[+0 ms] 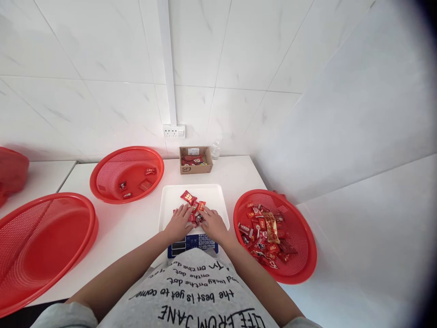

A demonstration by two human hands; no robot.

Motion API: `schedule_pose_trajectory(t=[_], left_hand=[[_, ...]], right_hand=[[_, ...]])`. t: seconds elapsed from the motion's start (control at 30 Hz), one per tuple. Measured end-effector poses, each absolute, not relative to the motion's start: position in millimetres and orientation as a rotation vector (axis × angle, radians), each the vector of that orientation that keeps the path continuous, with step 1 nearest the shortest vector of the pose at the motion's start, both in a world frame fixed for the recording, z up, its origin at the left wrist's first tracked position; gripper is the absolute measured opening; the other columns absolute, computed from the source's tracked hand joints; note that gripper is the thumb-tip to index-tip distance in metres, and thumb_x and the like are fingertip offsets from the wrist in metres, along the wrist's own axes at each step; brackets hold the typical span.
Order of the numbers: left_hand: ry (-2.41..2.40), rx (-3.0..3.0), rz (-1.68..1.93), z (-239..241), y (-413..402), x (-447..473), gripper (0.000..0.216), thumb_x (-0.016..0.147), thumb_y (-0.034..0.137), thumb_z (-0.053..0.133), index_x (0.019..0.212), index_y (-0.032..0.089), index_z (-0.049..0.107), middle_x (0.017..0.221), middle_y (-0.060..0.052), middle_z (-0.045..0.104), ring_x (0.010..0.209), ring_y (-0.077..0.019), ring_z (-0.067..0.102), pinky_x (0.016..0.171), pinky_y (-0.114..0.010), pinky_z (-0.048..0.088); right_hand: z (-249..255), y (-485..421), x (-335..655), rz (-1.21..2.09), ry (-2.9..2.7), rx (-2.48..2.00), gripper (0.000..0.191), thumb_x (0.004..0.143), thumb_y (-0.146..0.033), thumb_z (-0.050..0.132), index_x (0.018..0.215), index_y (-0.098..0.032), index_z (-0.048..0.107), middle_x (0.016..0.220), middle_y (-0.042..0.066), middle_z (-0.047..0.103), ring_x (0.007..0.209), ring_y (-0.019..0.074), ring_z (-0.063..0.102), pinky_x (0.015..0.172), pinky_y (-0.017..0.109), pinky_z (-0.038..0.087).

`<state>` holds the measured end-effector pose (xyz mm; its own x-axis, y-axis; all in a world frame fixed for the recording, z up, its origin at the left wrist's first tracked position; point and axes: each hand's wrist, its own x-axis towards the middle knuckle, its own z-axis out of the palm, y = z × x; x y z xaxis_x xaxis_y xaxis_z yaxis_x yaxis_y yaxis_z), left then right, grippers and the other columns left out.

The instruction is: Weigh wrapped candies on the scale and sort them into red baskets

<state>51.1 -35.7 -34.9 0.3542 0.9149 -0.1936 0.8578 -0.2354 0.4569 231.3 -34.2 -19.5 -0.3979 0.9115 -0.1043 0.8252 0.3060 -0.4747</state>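
Note:
Both my hands rest over a small pile of red-wrapped candies (195,207) on the white tray of a weighing scale (167,196). My left hand (178,224) lies on the left side of the pile, its fingers stretched out and apart. From the right, my right hand (212,224) reaches over the pile with fingers spread. Parts of the candies under both hands are hidden. One red and gold candy (188,197) lies at the pile's far edge, beyond the fingertips. Below my wrists, the scale's blue keypad panel (205,242) shows partly.
A red basket (309,255) holding many wrapped candies stands at right. Another red basket (97,182) at back left holds several packets. A larger red basket (85,207) sits at near left. An SF cardboard box (201,169) and a clear plastic bottle (215,150) stand by the wall.

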Motion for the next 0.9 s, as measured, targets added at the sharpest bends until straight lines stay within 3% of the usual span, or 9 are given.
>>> schedule_pose_trajectory(t=[0.2,0.37,0.6,0.73,0.9], left_hand=[[1.596,2.128,0.215,-37,-33,47,0.055,0.083,0.033,0.047,0.133,0.015,0.035,0.143,-0.015,0.029,0.133,-0.0307,0.020,0.106,-0.048,0.021],[1.637,2.209,0.308,-38,-8,38,0.043,0.083,0.015,0.036,0.126,0.015,0.042,0.134,-0.012,0.043,0.131,-0.0249,0.027,0.106,-0.043,0.024],[1.559,2.326,0.081,-29,30,40,0.056,0.076,0.003,0.037,0.130,0.020,0.039,0.141,-0.005,0.035,0.134,-0.0253,0.017,0.107,-0.046,0.018],[1.568,2.363,0.118,-25,37,42,0.044,0.076,0.007,0.041,0.117,0.019,0.052,0.121,-0.009,0.053,0.127,-0.0261,0.030,0.105,-0.043,0.022],[1.634,2.345,0.152,-17,32,43,0.040,0.070,0.010,0.046,0.107,0.015,0.058,0.105,-0.012,0.055,0.107,-0.0257,0.047,0.096,-0.038,0.034]], right_hand=[[-30,-49,260,0.584,-2.080,-1.648,0.037,0.083,-0.026,0.043,0.117,-0.019,0.055,0.125,0.010,0.051,0.115,0.0223,0.044,0.097,0.039,0.036],[-47,-73,304,0.448,-1.828,-1.799,0.037,0.084,-0.031,0.040,0.115,-0.018,0.055,0.118,0.012,0.055,0.111,0.0235,0.047,0.096,0.043,0.036],[-73,-100,333,0.472,-1.673,-1.913,0.046,0.084,-0.040,0.038,0.119,-0.012,0.050,0.119,0.016,0.054,0.113,0.0259,0.045,0.096,0.045,0.035],[-75,-101,332,0.519,-1.647,-1.966,0.049,0.085,-0.041,0.036,0.121,-0.010,0.048,0.121,0.016,0.053,0.114,0.0259,0.044,0.097,0.043,0.034],[-70,-100,329,0.549,-1.637,-1.998,0.049,0.086,-0.041,0.035,0.123,-0.011,0.047,0.122,0.015,0.052,0.114,0.0246,0.045,0.097,0.041,0.035]])
